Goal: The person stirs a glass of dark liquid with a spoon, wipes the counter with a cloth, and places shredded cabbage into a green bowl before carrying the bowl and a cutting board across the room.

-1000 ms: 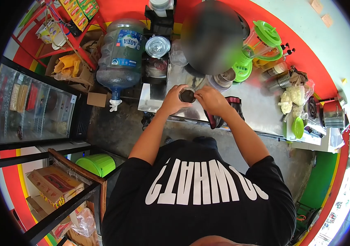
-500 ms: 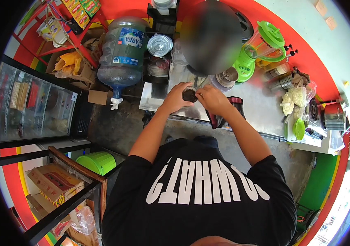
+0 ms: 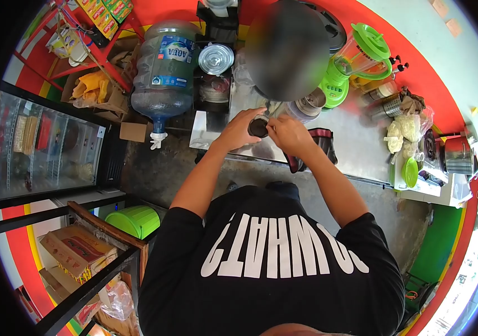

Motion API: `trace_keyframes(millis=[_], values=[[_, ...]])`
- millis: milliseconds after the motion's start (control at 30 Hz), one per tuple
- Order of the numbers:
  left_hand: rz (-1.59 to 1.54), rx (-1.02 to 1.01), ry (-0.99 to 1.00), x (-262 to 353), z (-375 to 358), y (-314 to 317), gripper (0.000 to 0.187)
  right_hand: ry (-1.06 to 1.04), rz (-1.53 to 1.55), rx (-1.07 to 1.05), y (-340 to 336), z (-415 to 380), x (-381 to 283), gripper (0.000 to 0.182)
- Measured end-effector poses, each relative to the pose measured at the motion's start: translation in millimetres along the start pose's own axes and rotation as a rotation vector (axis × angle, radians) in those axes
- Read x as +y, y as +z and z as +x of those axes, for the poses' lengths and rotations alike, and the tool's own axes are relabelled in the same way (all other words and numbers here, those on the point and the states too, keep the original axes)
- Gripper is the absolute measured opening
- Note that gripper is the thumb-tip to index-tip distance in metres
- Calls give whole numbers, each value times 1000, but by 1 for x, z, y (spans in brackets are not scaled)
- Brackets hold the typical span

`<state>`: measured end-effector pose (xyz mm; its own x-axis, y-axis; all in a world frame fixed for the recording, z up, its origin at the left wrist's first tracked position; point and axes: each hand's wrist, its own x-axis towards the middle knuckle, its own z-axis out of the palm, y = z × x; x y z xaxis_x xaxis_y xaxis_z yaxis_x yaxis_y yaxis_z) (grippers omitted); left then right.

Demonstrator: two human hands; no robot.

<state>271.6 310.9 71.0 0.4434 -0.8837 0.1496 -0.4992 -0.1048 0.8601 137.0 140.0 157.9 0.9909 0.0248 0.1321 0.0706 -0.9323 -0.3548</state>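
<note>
My left hand [image 3: 238,132] is wrapped round a small clear cup [image 3: 258,129] with dark contents, above the near edge of the metal counter [image 3: 351,148]. At the cup's right rim, the fingers of my right hand [image 3: 290,136] are pinched together. Whatever they hold is too small or hidden to name. A red and black object [image 3: 323,140] lies on the counter just right of my right hand. Beyond the hands are stacked metal and plastic containers [image 3: 310,103].
A large water bottle [image 3: 163,73] lies spout-down at the left. The green blender [image 3: 342,73] stands at the back, beside a blurred dark round shape [image 3: 288,50]. Bags [image 3: 409,129] and pots [image 3: 457,157] crowd the right end. A glass-door fridge [image 3: 48,143] is far left.
Both hands stay at the cup with only small finger movements, and the cup's opening faces slightly differently. The whole view has shifted a little.
</note>
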Motion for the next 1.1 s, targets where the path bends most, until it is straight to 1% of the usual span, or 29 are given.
trace_keyframes(millis=[33,100,133,200,233,300,333,400,433,500,533,600,633,667,700,733,767,833,867,933,967,1033,1067,1100], values=[[-3,5,-11,0,0,1,103,1,-1,0,7,-4,-1,16],[-6,7,-20,0,0,3,103,94,145,82,21,-9,-1,17],[-25,23,-17,-1,0,5,103,95,145,83,26,-9,0,17],[-43,37,-17,-1,-1,6,103,263,445,140,30,-8,0,16],[-37,52,1,-1,-3,6,104,264,447,140,29,-7,0,16],[-29,63,18,-1,-4,5,104,232,513,250,20,-3,-1,14],[-46,30,-7,0,-4,3,105,236,515,253,14,-2,-2,14],[-59,-7,-29,2,-2,0,106,97,158,228,2,0,-3,15],[-72,-25,-46,3,0,-2,107,100,157,233,2,0,-2,15],[-85,-48,-61,3,2,-3,108,3,40,149,5,-3,0,17],[-96,-36,-64,2,2,-3,108,11,42,151,9,-6,-1,17],[-106,-35,-65,2,1,0,109,118,78,58,17,-9,-6,21],[-122,-12,-43,3,1,2,107,141,121,111,18,-10,-12,20],[-138,12,-21,3,1,3,105,146,121,116,22,-9,-12,20],[-136,7,-19,1,1,5,105,193,219,152,27,-7,-12,20],[-143,26,-57,-1,0,8,104,239,318,188,31,-6,-12,20],[-150,46,-96,-3,-1,11,104,243,319,190,34,-5,-12,20],[-131,73,-94,-3,-2,16,104,415,554,266,37,0,-15,21],[-113,104,-92,-4,-2,18,104,417,555,269,38,2,-14,21],[-120,113,-81,-7,-2,21,105,505,601,328,39,8,-9,22],[-129,126,-72,-9,-2,22,105,506,602,331,39,9,-5,22],[-128,128,-85,-4,-3,21,105,425,498,376,31,10,-3,22],[-128,132,-99,-1,-4,20,105,424,500,375,27,9,-2,22],[-127,132,-101,-2,-5,20,105,393,379,326,16,9,-6,23]])
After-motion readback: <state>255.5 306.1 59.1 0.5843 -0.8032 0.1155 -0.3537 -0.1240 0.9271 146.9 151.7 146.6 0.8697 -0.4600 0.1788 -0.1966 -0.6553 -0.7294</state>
